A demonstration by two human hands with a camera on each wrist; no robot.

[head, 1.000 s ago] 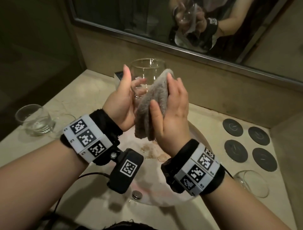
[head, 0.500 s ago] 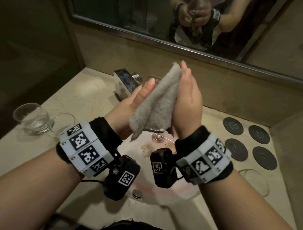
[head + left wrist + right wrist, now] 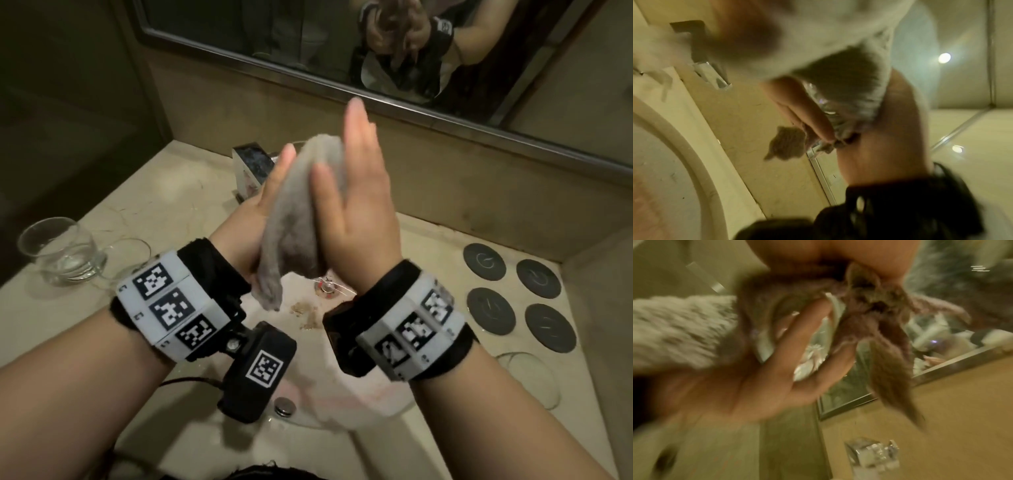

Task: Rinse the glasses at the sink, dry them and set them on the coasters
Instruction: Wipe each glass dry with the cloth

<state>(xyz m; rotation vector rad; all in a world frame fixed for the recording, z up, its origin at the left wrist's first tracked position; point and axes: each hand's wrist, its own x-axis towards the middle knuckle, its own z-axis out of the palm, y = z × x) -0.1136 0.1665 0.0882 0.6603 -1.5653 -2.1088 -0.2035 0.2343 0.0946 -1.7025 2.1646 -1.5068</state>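
Note:
Over the sink [image 3: 342, 394], both hands are raised palm to palm around a grey cloth [image 3: 301, 212]. The glass being dried is hidden in the head view. It shows in the left wrist view as a clear glass [image 3: 826, 104] against the cloth [image 3: 849, 76], and in the right wrist view as a glass [image 3: 813, 353]. My left hand [image 3: 263, 209] cups the glass with spread fingers. My right hand [image 3: 356, 192] presses the cloth on it, its thumb lying over the cloth. Several dark round coasters [image 3: 484, 262] lie bare on the counter at right.
An upright glass [image 3: 63, 253] with some water stands on the counter at left, with another clear glass [image 3: 126, 255] beside it. A further glass [image 3: 527, 380] lies at the right front. A chrome faucet [image 3: 253, 164] stands behind the basin, below a mirror [image 3: 308, 41].
A second ago the glass stood out above the hands. Both hands have since turned and closed together, so the cloth and hands now cover it. The right fingers point up.

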